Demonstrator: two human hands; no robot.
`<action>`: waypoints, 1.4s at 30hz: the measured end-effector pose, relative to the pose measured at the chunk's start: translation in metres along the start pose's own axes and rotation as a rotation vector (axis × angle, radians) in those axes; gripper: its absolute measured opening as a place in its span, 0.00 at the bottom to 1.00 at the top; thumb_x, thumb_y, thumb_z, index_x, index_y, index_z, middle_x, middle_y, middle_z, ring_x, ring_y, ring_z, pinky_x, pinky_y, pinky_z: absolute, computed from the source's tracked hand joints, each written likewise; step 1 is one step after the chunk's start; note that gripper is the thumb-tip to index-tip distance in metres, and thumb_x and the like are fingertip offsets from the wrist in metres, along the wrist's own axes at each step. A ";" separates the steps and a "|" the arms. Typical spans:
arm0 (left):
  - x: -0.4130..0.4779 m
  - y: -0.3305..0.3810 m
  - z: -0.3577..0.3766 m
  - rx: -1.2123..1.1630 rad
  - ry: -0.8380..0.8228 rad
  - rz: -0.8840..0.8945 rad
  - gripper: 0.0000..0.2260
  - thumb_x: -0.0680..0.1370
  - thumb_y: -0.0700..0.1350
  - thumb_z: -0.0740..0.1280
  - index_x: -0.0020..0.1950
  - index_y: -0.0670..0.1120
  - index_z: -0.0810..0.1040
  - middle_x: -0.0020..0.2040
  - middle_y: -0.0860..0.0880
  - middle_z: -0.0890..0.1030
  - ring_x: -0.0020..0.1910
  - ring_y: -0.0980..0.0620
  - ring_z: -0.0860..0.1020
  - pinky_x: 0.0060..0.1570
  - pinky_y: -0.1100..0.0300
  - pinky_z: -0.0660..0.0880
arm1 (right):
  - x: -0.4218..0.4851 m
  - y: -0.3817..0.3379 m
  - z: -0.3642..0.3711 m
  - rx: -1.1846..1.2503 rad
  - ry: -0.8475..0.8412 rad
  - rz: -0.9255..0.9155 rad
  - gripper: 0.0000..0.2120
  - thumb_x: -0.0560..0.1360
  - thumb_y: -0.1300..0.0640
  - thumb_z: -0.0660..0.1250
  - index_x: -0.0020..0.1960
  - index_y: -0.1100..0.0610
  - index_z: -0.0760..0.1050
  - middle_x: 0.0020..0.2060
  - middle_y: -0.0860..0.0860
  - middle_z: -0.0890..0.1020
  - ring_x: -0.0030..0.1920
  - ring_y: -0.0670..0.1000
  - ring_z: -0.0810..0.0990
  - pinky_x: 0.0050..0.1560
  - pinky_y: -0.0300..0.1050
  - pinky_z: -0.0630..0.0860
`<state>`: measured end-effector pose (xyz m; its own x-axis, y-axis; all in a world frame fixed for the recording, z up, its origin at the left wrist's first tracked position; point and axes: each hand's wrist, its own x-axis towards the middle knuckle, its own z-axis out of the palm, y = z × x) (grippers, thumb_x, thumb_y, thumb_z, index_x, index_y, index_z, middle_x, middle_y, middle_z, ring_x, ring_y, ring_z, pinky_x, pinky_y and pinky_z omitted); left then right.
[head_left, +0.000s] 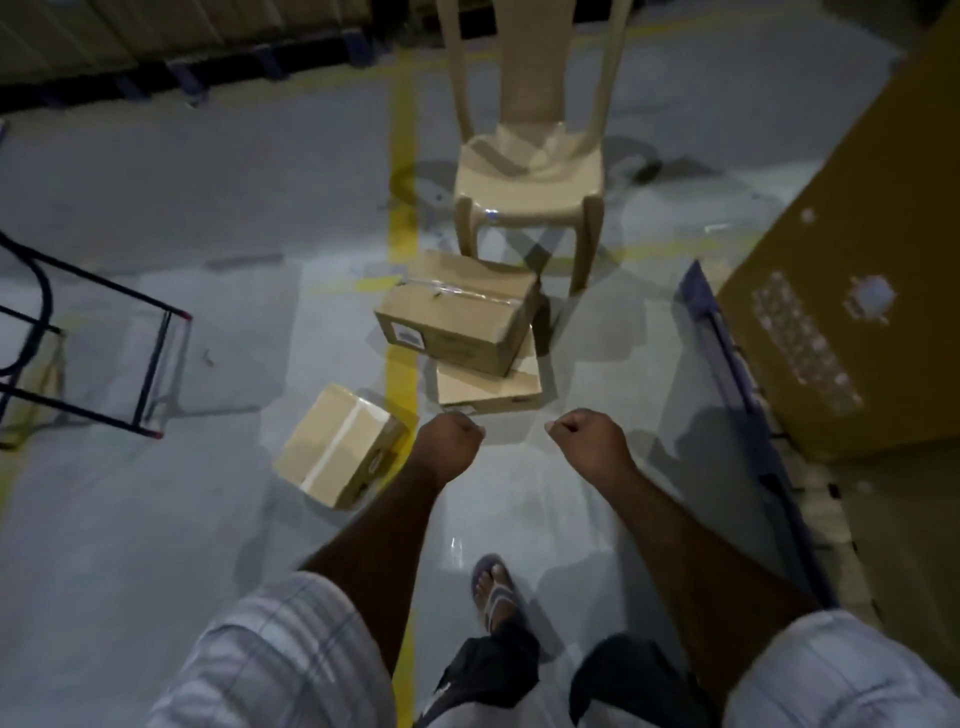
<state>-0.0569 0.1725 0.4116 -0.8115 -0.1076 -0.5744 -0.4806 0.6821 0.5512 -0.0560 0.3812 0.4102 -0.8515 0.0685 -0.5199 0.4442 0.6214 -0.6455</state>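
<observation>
A: What could go wrong from here?

B: A trip is judged the likeliest fault. The single box (337, 441) lies on the floor farther from the chair (524, 176) than the other two, off toward the person's left. It is close beside the path of the sandalled foot (493, 587) and could be kicked or stepped on if the stride is not watched. That would be made easier by the dim light.

A: And the stack?

B: The taped box (457, 312) is set just in front of the chair's front legs. It rests askew on a flat box (488, 389), whose edge juts out on the side away from the chair. If the upper one is pulled by one corner only, it may be slid off and dropped, or knocked against a chair leg.

A: How are the hands held?

B: Both arms are stretched forward and down, nearly straight, bare below the short sleeves. The left hand (451, 434) and the right hand (589, 434) are each curled into a fist, backs up, and nothing is held in either. They are seen short of the flat box, on its side away from the chair, apart from each other and touching no box.

A: What is called for, then?

B: The fingers would have to be spread before any box could be gripped from both sides.
</observation>
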 end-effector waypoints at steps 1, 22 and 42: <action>0.009 0.000 -0.014 -0.019 0.014 -0.006 0.12 0.78 0.48 0.68 0.41 0.40 0.81 0.48 0.37 0.84 0.49 0.38 0.83 0.53 0.47 0.80 | 0.010 -0.016 0.002 -0.007 -0.007 -0.011 0.13 0.77 0.49 0.68 0.35 0.51 0.74 0.37 0.50 0.79 0.46 0.57 0.81 0.42 0.41 0.68; 0.379 -0.046 -0.145 0.277 0.033 -0.292 0.22 0.75 0.53 0.73 0.64 0.42 0.79 0.62 0.41 0.80 0.63 0.42 0.77 0.60 0.55 0.71 | 0.391 -0.089 0.117 -0.105 -0.173 0.124 0.17 0.71 0.52 0.73 0.58 0.57 0.80 0.55 0.58 0.82 0.54 0.57 0.81 0.55 0.51 0.79; 0.610 -0.186 -0.093 0.461 0.053 -0.092 0.53 0.60 0.52 0.83 0.78 0.45 0.58 0.67 0.34 0.67 0.66 0.31 0.68 0.62 0.39 0.71 | 0.472 -0.022 0.252 -0.024 0.111 0.301 0.39 0.73 0.56 0.74 0.78 0.51 0.59 0.77 0.61 0.51 0.73 0.63 0.64 0.70 0.42 0.62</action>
<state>-0.4937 -0.0879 0.0146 -0.7943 -0.2113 -0.5696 -0.3634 0.9166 0.1668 -0.3980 0.2028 0.0380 -0.7087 0.3362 -0.6203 0.6751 0.5787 -0.4576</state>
